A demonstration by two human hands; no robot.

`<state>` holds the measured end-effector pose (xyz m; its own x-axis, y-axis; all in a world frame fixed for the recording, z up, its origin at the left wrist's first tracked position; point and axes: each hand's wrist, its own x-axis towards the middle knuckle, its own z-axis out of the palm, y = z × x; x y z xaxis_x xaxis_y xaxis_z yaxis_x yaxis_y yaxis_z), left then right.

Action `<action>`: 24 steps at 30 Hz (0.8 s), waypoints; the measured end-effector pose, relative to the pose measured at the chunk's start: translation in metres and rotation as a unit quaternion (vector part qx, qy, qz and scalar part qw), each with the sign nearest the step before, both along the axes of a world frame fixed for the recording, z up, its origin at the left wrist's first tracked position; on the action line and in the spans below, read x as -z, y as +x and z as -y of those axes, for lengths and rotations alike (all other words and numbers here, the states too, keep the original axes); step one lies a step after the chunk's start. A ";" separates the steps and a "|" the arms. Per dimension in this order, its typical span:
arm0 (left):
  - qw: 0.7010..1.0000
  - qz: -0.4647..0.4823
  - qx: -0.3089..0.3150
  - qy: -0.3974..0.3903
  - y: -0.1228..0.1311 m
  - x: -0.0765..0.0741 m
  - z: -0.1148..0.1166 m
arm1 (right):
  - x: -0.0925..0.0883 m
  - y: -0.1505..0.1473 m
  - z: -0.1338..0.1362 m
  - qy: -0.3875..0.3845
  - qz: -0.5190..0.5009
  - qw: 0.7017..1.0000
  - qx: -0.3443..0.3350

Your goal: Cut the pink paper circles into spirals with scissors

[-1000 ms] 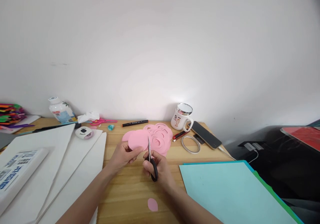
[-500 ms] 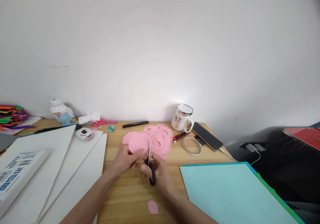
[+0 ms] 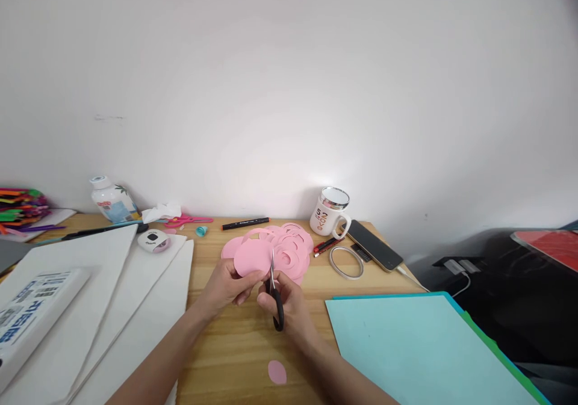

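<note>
My left hand (image 3: 231, 286) pinches a rounded piece of pink paper (image 3: 253, 257) between thumb and fingers. In my right hand (image 3: 286, 302) is a pair of scissors (image 3: 278, 312) with black handles, its blades pointing away from me at the right edge of the paper. Behind both hands lies a pile of pink paper pieces (image 3: 295, 251), several with ring-like cuts. A small leaf-shaped pink paper piece (image 3: 277, 372) rests on the wooden table nearer to me.
White boards (image 3: 149, 309) and a white box (image 3: 40, 315) lie at left. Along the back are a bottle (image 3: 114, 200), pink scissors (image 3: 187, 219), a black marker (image 3: 245, 224), a mug (image 3: 329, 212) and a phone (image 3: 374, 245). Light blue sheets (image 3: 415, 345) cover the right front.
The scissors have shifted slightly right along the paper's edge. A curved pink strip now stands out behind the held piece, which looks smaller and rounder. The left hand is almost still.
</note>
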<state>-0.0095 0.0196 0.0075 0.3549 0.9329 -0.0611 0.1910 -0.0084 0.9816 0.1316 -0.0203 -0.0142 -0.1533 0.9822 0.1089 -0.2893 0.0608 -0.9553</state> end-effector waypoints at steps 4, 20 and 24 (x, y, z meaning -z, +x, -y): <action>1.000 0.004 0.003 -0.004 -0.003 0.003 -0.002 | 0.002 0.000 0.000 -0.003 0.001 1.000 0.002; 1.000 0.004 -0.007 -0.009 -0.005 0.003 -0.004 | 0.009 -0.001 -0.001 -0.035 -0.005 0.999 -0.003; 1.000 0.001 -0.005 -0.011 -0.006 0.005 -0.005 | 0.008 -0.001 0.000 -0.035 -0.008 0.999 -0.006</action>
<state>-0.0157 0.0246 0.0026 0.3460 0.9347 -0.0812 0.1897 0.0150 0.9817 0.1302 -0.0200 -0.0222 -0.1646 0.9854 0.0431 -0.3040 -0.0091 -0.9526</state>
